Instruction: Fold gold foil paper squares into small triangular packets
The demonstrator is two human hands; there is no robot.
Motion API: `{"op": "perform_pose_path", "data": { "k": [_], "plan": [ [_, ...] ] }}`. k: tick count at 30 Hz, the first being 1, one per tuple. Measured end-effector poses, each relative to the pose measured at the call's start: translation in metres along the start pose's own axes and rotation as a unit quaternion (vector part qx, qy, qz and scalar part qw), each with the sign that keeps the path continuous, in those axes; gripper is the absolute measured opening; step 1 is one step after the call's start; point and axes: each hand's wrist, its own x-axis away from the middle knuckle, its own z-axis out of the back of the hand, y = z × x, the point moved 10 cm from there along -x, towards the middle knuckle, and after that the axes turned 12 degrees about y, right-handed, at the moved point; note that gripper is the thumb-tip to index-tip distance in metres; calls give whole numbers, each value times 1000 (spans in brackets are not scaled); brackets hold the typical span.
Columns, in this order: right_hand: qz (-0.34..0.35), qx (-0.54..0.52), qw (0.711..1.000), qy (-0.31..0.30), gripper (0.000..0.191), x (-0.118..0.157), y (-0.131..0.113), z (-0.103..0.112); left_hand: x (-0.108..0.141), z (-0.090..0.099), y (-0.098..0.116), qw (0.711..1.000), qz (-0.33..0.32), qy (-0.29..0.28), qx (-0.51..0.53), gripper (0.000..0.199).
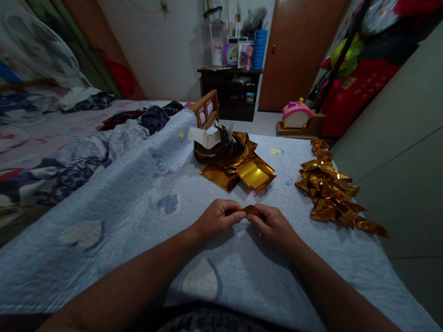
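A small piece of gold foil paper (252,210) is pinched between my two hands, mostly covered by the fingers. My left hand (221,214) is closed at its left end, thumb and fingers pressed together. My right hand (272,221) grips the other end, its thumb in front. Just beyond the hands lies a fanned stack of gold foil sheets (256,172), with curled dark and whitish layers behind. To the right rests a pile of folded gold foil pieces (325,184), running along the edge of the bed.
A light blue quilt (145,272) with heart shapes covers the bed under everything. At the far side are a wooden bed rail (207,109), a dark cabinet (230,94) and a pink toy (296,114). Crumpled clothes (155,119) and a white fan (43,46) are at left.
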Motion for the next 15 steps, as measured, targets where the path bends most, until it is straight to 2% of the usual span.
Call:
{"op": "perform_pose_path", "data": {
  "k": [7, 15],
  "plan": [
    [-33, 23, 999, 16, 23, -1, 9, 2, -1, 2, 3, 1000, -2, 15, -9, 32],
    [-41, -63, 997, -23, 21, -1, 5, 2, -3, 5, -4, 998, 31, 32, 41, 39]
  ]
}}
